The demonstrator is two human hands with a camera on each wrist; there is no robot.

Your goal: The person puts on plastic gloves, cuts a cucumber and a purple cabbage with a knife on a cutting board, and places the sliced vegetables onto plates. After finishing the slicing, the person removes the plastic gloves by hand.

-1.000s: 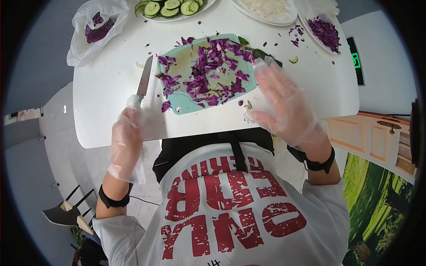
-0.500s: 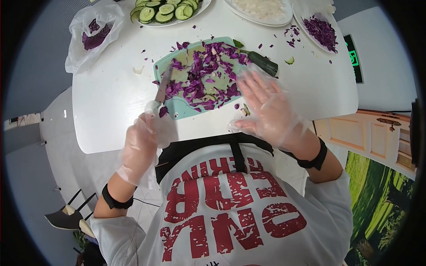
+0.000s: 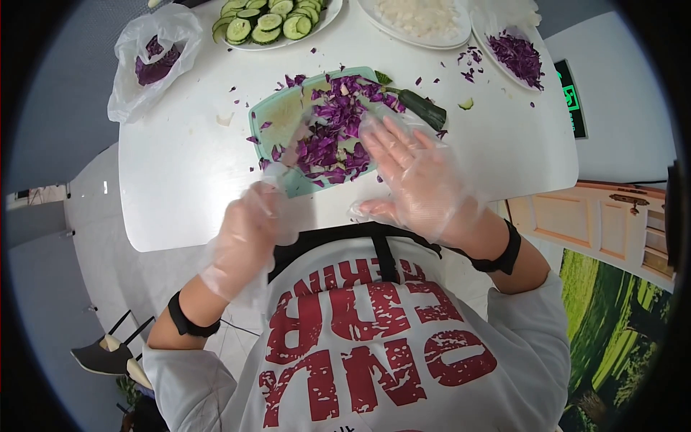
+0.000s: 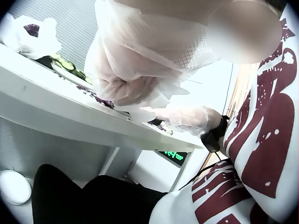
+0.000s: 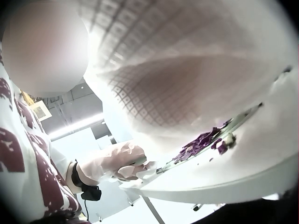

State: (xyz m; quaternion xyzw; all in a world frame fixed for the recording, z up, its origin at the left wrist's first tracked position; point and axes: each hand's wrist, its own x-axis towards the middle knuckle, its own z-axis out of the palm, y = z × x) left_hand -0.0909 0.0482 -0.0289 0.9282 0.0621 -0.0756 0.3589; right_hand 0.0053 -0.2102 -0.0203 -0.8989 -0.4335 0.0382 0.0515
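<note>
Chopped purple cabbage [image 3: 337, 115] is heaped on a pale green cutting board [image 3: 273, 119] in the head view. My gloved left hand [image 3: 250, 219] grips the handle of a knife [image 3: 296, 144], whose motion-blurred blade reaches over the board against the left side of the heap. On the right, my gloved right hand [image 3: 425, 183] has its fingers straight, fingertips at the heap's right side and thumb pointing left near the front of the board. Clear plastic covers both hands; in the left wrist view, the glove [image 4: 135, 60] hides most of the handle.
A cucumber piece [image 3: 423, 109] lies at the board's right. Behind stand a plate of cucumber slices [image 3: 268, 36], a plate of white pieces [image 3: 417, 18], a dish of shredded cabbage [image 3: 517, 57] and a plastic bag [image 3: 129, 86] holding cabbage. Scraps dot the white table [image 3: 180, 173].
The knife has swung from the board's left side to over it, moving right with my left hand. Cabbage has bunched toward the middle, baring the board's left part. My right hand has shifted left.
</note>
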